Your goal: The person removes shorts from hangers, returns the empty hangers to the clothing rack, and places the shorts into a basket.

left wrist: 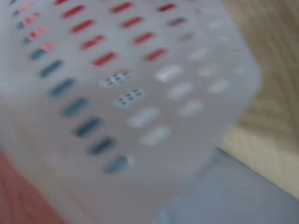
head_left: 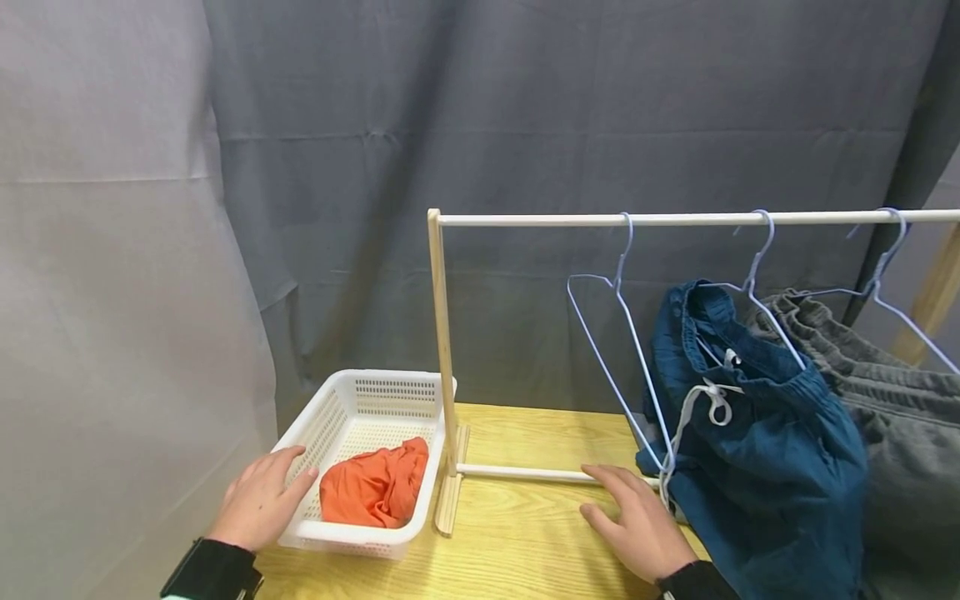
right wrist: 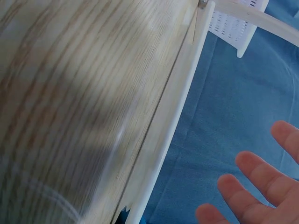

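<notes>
A white perforated plastic basket point(head_left: 392, 375) stands on the left of the table, with a crumpled orange cloth point(head_left: 378, 485) inside. My left hand point(head_left: 258, 500) is at the basket's left front rim, fingers extended and holding nothing. In the left wrist view the slotted basket wall point(left wrist: 93, 144) fills most of the picture, blurred. My right hand point(head_left: 637, 525) hovers above the table, fingers spread and grasping nothing, close to the rack's white lower bar point(head_left: 525, 473). The right wrist view shows several spread fingers point(right wrist: 261, 186) of that hand. Right of it hang blue drawstring shorts point(head_left: 772, 450).
A wooden clothes rack point(head_left: 442, 333) with a white top rail point(head_left: 525, 221) spans the right side. A bare lilac hanger point(head_left: 592, 333) hangs left of the blue shorts. Grey bottoms point(head_left: 907, 450) hang at the far right. Grey curtain point(head_left: 525, 100) covers the back.
</notes>
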